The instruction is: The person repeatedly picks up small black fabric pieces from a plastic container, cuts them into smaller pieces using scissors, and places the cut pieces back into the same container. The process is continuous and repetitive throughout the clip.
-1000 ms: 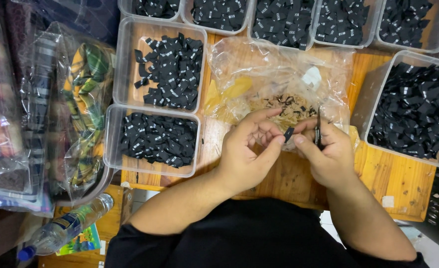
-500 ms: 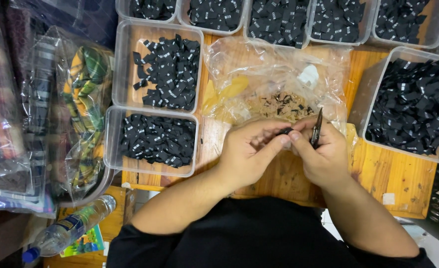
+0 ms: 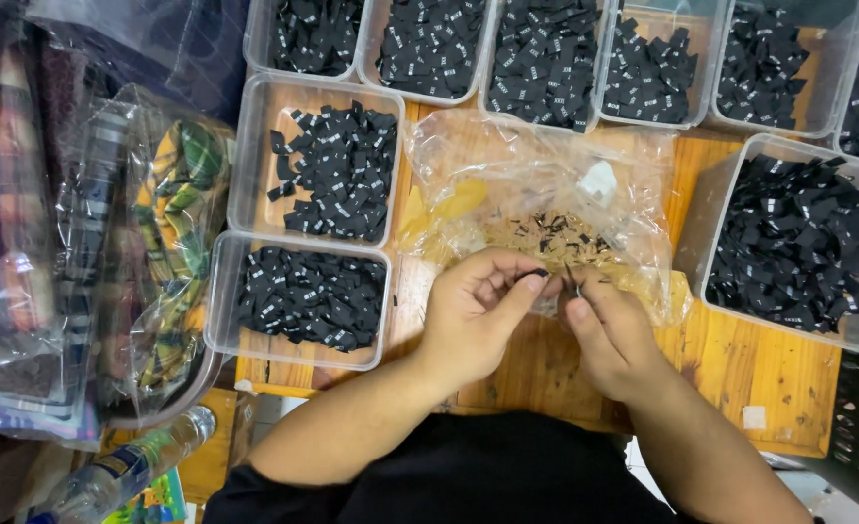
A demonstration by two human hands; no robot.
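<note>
Left hand: your left hand (image 3: 473, 315) sits near the middle of the worktop (image 3: 789, 378), its fingers (image 3: 507, 291) pinched narrow on a small black label (image 3: 538, 274).
Right hand: your right hand (image 3: 609, 330) is just beside the left, fingertips nearly touching it — the fingers are curled in close around a thin dark tool (image 3: 573, 283); what kind of tool is too small to tell.
Label's place: it is held above the near edge of a crumpled clear plastic bag (image 3: 546, 184), which has a scatter of dark scraps (image 3: 551, 233) inside.
Trays: clear tubs of black labels ring the bag — two at the worktop's left edge (image 3: 303, 301), one at the right edge (image 3: 789, 243), a row along the far edge (image 3: 546, 58).
Off the left edge: bagged patterned cloth (image 3: 167, 243) and a plastic bottle (image 3: 119, 471).
</note>
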